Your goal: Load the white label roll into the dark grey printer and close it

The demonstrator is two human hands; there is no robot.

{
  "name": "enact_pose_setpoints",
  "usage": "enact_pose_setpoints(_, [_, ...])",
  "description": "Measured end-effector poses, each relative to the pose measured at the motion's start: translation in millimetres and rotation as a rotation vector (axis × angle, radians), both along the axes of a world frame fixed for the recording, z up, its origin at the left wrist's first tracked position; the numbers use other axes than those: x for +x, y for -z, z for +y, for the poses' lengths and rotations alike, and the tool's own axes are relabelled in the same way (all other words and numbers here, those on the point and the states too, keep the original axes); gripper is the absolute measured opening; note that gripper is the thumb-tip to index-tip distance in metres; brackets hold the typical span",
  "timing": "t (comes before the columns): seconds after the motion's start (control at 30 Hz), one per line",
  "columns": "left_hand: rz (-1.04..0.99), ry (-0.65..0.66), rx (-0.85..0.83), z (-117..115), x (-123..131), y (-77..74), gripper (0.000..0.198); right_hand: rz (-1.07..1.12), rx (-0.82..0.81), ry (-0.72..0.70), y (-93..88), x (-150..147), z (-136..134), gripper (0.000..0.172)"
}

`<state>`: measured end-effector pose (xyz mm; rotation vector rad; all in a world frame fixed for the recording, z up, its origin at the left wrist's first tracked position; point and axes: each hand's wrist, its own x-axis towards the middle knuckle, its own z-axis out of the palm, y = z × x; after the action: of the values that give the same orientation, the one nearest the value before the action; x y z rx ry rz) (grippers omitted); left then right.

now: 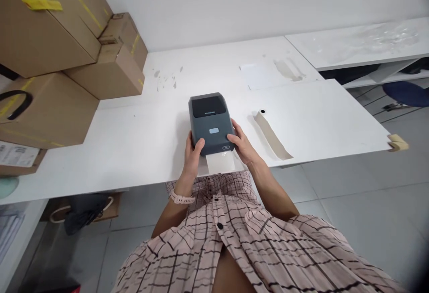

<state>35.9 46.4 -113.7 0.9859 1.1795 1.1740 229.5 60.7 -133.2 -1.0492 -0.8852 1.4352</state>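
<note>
A dark grey label printer (pixel 212 124) with a black window on top and a pale button sits on the white table in front of me. My left hand (pixel 192 154) grips its near left corner, thumb on the top edge. On the opposite side my right hand (pixel 243 143) holds the near right corner, thumb also on top. A strip of white label paper (pixel 219 162) sticks out of the printer's front toward the table edge. To the right lies a partly unrolled paper roll (pixel 273 136), its strip curling toward me. My fingers beneath the printer are hidden.
Stacked cardboard boxes (pixel 114 69) with yellow tape fill the table's left end. A white sheet (pixel 254 76) and crumpled clear plastic (pixel 385 38) lie toward the back right. Yellowish padding (pixel 398 143) covers the table's right corner. A dark blue stool (pixel 407 93) stands beyond it.
</note>
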Motion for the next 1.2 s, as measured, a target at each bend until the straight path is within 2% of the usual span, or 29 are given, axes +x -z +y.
enact_pose_setpoints(0.17, [0.031, -0.008, 0.118, 0, 0, 12.8, 0.073, -0.07, 0.035, 0.011, 3.3, 2, -4, 0.097])
enact_pose_setpoints(0.3, [0.065, -0.084, 0.194, 3, 4, 16.6, 0.075, -0.111, 0.114, 0.042, 9.2, 3, -3, 0.095])
enact_pose_setpoints(0.4, [0.081, -0.068, 0.196, 2, 3, 17.9, 0.076, -0.122, 0.123, 0.026, 9.4, 4, -2, 0.098])
enact_pose_setpoints(0.47, [0.118, -0.07, 0.161, -7, 0, 20.0, 0.078, -0.122, 0.101, 0.01, 8.0, 4, -2, 0.1])
enact_pose_setpoints(0.53, [0.21, -0.186, 0.142, -25, -1, 24.4, 0.074, -0.108, 0.09, 0.014, 7.4, 3, -2, 0.103])
enact_pose_setpoints(0.6, [0.301, -0.346, 0.139, -47, 1, 30.2, 0.059, -0.084, 0.091, 0.03, 8.3, 1, -3, 0.105])
enact_pose_setpoints(0.63, [0.306, -0.345, 0.118, -57, 3, 32.6, 0.051, -0.072, 0.092, 0.04, 9.1, -1, -3, 0.105])
enact_pose_setpoints(0.7, [0.245, -0.161, 0.021, -70, 8, 34.4, 0.05, -0.053, 0.092, 0.057, 10.6, -3, -3, 0.105])
enact_pose_setpoints(0.77, [0.135, 0.048, -0.105, -72, 13, 30.8, 0.054, -0.048, 0.092, 0.065, 11.4, -5, -3, 0.105])
enact_pose_setpoints(0.8, [0.08, 0.103, -0.153, -69, 15, 27.2, 0.054, -0.051, 0.091, 0.065, 11.5, -5, -3, 0.105])
enact_pose_setpoints(0.9, [-0.031, 0.115, -0.191, -60, 20, 14.1, 0.052, -0.076, 0.097, 0.055, 12.1, -4, -2, 0.106])
enact_pose_setpoints(1.0, [-0.024, 0.11, -0.181, -56, 20, 7.2, 0.051, -0.107, 0.109, 0.04, 12.7, -5, -2, 0.105])
enact_pose_setpoints(1.1, [0.057, 0.172, -0.202, -58, 12, 11.4, 0.052, -0.195, 0.153, 0.075, 6.2, -6, -8, 0.096])
enact_pose_setpoints(1.2, [0.154, 0.202, -0.158, -60, -2, 20.1, 0.05, -0.491, 0.34, 0.224, -13.2, -5, -19, 0.076])
